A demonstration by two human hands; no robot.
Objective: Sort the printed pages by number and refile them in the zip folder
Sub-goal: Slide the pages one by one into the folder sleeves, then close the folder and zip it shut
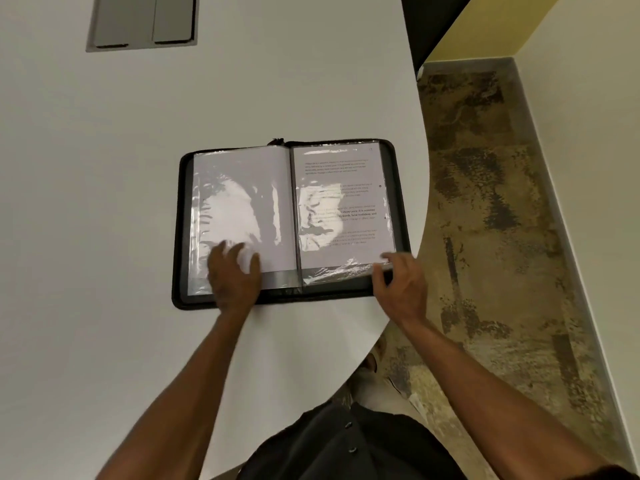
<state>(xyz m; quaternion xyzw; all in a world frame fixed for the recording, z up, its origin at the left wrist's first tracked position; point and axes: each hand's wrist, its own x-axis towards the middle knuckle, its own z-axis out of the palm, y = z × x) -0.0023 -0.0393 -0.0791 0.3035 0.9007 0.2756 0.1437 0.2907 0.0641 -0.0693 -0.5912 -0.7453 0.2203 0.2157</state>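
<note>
In the head view, a black zip folder point(398, 188) is laid open on a white table point(121, 202), close to its curved edge. A blank sheet in a clear sleeve point(242, 202) is shown on the left side, a printed page point(341, 202) on the right. The left hand point(233, 275) is pressed flat on the lower left sleeve, fingers spread. The lower right corner of the right sleeve is pinched by the right hand point(400, 285). Both forearms are stretched forward, well apart.
</note>
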